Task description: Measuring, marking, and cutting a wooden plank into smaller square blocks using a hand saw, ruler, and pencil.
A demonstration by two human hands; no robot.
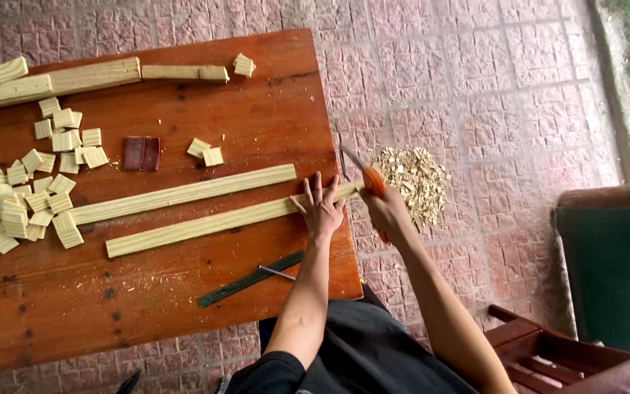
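Note:
My left hand [320, 208] lies flat, fingers spread, pressing the right end of a long pale wooden strip [205, 225] onto the brown wooden table [147, 292]. The strip's end sticks out past the table's right edge. My right hand [384, 208] grips the orange handle of a handsaw [364, 174], whose blade meets the strip's overhanging end just beyond the table edge. A second long strip [184, 193] lies parallel just above the first.
Several small cut wood blocks [27, 197] are heaped at the table's left. More strips [52, 82] lie along the far edge. A dark ruler [251, 279], a reddish-brown block [142, 153], a sawdust pile [413, 182] on the brick floor, and a red wooden crate [563, 361].

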